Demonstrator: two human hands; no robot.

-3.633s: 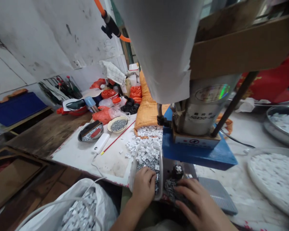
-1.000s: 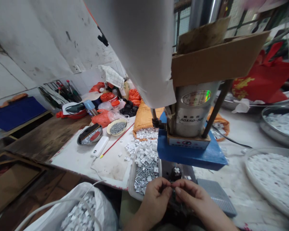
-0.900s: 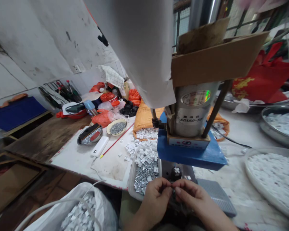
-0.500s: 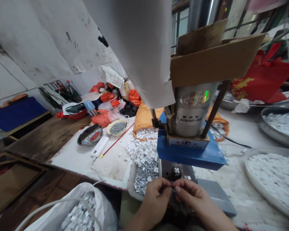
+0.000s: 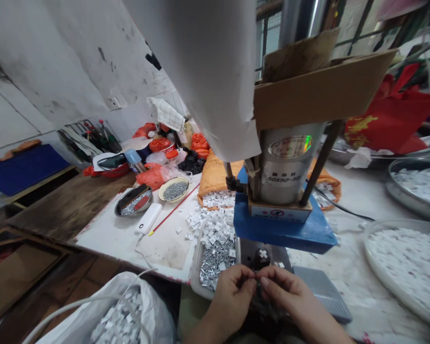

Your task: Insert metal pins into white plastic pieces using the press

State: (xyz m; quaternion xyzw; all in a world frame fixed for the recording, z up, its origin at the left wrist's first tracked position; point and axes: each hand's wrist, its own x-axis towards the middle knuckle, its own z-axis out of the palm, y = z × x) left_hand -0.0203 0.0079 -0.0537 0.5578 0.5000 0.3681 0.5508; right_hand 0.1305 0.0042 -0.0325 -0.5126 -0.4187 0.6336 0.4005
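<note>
Close by left hand (image 5: 232,297), translucent tub (image 5: 201,289) holds slim shiny pins (image 5: 212,262).

Left hand (image 5: 234,294): curled, fingertips beside the right's
Right hand (image 5: 290,294): curled too; both grips unclear
Plastic tub (image 5: 197,262): metal pins (image 5: 211,265), white pieces (image 5: 217,234)
Blue press (image 5: 283,235): beyond both hands

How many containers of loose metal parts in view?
3: clear plastic box just beyond the left hand; steel bowl and cream bowl side by side, farther left on the table. Others may be hidden.
</note>
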